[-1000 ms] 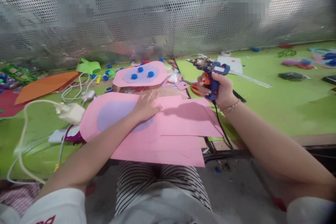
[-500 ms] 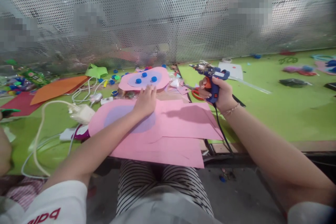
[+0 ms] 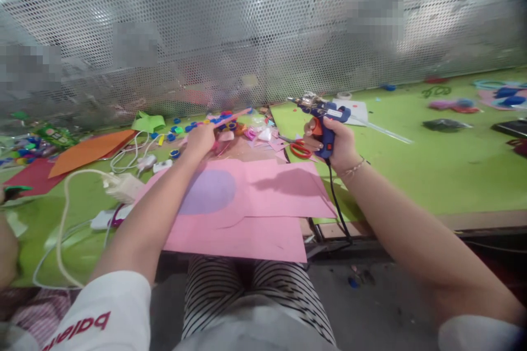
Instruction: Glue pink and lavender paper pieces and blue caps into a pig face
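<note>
In the head view, your left hand (image 3: 201, 141) is gripping a pink card (image 3: 233, 117) nearly edge-on, just upper left of centre; your right hand (image 3: 341, 145) is grasping a glue gun (image 3: 338, 113) right of centre. Pink sheets (image 3: 263, 236) are lying lower centre.

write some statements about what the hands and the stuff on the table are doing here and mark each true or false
1. The right hand holds the glue gun. True.
2. The left hand is flat on the purple oval. False: the left hand is beyond the purple oval, gripping a pink card.
3. The handles of the scissors are blue. False: the scissors have red-orange handles.
4. The purple oval lies on pink paper. True.
5. The nozzle of the glue gun rests on the pink paper. False: the glue gun is held up, its nozzle clear of the pink paper.
</note>
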`<state>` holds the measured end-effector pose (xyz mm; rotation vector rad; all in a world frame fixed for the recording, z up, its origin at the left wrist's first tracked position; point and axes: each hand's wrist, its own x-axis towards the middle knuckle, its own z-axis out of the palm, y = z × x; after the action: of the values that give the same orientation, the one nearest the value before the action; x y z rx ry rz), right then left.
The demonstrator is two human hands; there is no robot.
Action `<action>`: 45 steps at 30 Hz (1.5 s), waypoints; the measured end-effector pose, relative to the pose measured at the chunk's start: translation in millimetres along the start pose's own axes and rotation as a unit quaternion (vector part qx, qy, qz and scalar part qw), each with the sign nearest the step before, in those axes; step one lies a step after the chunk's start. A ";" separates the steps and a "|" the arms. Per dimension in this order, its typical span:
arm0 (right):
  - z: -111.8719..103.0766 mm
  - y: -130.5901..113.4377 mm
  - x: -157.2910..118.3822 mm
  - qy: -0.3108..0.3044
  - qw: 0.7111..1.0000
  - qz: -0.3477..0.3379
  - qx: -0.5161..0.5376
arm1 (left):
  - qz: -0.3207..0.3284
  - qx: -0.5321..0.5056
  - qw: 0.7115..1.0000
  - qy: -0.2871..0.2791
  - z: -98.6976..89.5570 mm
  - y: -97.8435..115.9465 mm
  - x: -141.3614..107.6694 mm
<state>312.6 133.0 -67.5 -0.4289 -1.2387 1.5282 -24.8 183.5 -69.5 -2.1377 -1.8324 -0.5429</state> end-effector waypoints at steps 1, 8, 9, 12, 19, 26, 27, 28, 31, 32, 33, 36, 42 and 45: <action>0.1 -1.5 -0.9 -0.001 1.000 0.001 0.002 | -0.039 0.024 0.999 0.015 -12.0 -1.8 1.2; 6.5 -26.9 -12.2 0.010 0.999 -0.034 0.030 | -0.060 0.050 0.992 0.101 -80.8 23.0 -2.0; 9.4 -34.2 -15.8 0.016 0.998 -0.050 0.027 | -0.039 0.041 0.994 0.098 -86.0 34.9 -4.7; 20.0 -60.9 -32.9 0.032 0.994 -0.105 0.020 | 0.046 0.049 0.994 0.087 -93.5 82.2 -18.0; 44.1 -112.2 -94.3 0.079 0.989 -0.129 0.006 | 0.264 0.034 0.964 -0.023 -51.7 212.5 -88.7; 50.7 -110.5 -105.3 0.075 0.971 0.029 -0.225 | 0.367 -0.040 0.929 -0.017 -8.6 290.2 -161.6; 50.4 -108.0 -103.2 0.067 0.962 0.064 -0.258 | 0.364 -0.047 0.930 -0.008 -8.3 297.1 -165.7; 50.4 -105.4 -100.9 0.058 0.950 0.098 -0.292 | 0.357 -0.052 0.933 -0.003 -9.1 303.8 -168.3; 52.7 -97.0 -93.8 0.030 0.907 0.169 -0.384 | 0.340 -0.061 0.938 -0.024 -15.2 324.0 -168.8; 53.7 -94.2 -91.3 0.024 0.895 0.180 -0.407 | 0.337 -0.066 0.938 -0.041 -17.4 330.6 -167.4; 54.3 -91.4 -88.6 0.018 0.885 0.185 -0.426 | 0.333 -0.074 0.938 -0.061 -19.1 337.1 -165.5; 52.2 -83.8 -80.6 -0.012 0.859 0.202 -0.470 | 0.305 -0.101 0.939 -0.124 -20.1 351.8 -159.0; 40.1 -78.2 -74.8 -0.025 0.842 0.198 -0.502 | 0.302 -0.111 0.931 -0.175 -22.7 330.7 -149.5; 39.2 -81.1 -79.0 -0.014 0.847 0.187 -0.497 | 0.327 -0.082 0.927 -0.162 -31.7 284.0 -142.8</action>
<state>351.0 36.3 -8.0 -1.3894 -2.0112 1.0634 233.7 -2.4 -95.4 -2.8868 -1.0905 -0.1883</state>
